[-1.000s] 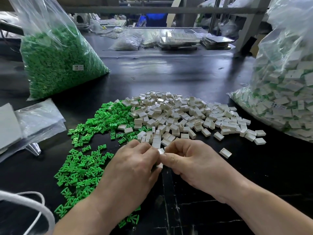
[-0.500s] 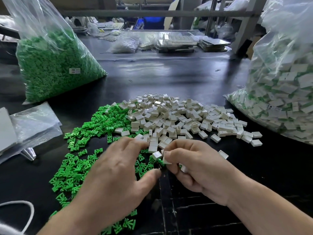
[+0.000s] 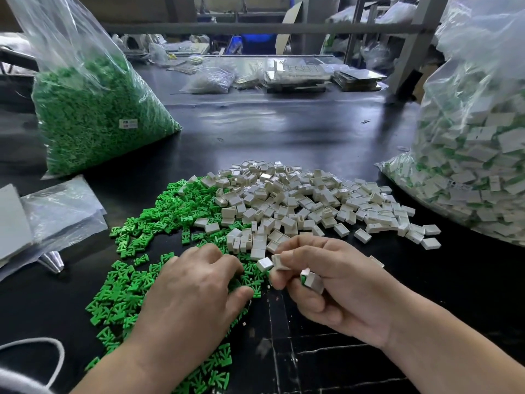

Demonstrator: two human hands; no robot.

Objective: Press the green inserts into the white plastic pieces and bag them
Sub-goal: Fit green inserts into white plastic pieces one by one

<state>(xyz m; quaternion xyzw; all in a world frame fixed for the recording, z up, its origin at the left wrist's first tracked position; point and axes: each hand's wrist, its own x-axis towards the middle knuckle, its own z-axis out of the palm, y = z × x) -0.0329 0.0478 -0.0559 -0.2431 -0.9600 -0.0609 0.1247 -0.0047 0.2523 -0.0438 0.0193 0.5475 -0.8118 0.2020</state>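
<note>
Loose green inserts (image 3: 147, 240) are spread over the black table's left half, with a heap of white plastic pieces (image 3: 298, 200) beside them to the right. My left hand (image 3: 196, 288) lies over the green inserts, fingers curled down onto them; whether it pinches one is hidden. My right hand (image 3: 329, 280) pinches a white piece (image 3: 279, 263) between thumb and forefinger and keeps an assembled white-and-green piece (image 3: 311, 280) tucked under its other fingers. Another white piece (image 3: 264, 263) lies just left of those fingertips.
A clear bag of green inserts (image 3: 93, 109) stands at the back left. A large clear bag of assembled pieces (image 3: 471, 155) fills the right side. Flat plastic bags (image 3: 59, 214) lie at the left edge, a white cord (image 3: 42, 348) at the lower left. Trays and bags crowd the far table.
My hands have separated. The left one has dropped onto the green inserts, and the right one has turned so the pieces it holds show.
</note>
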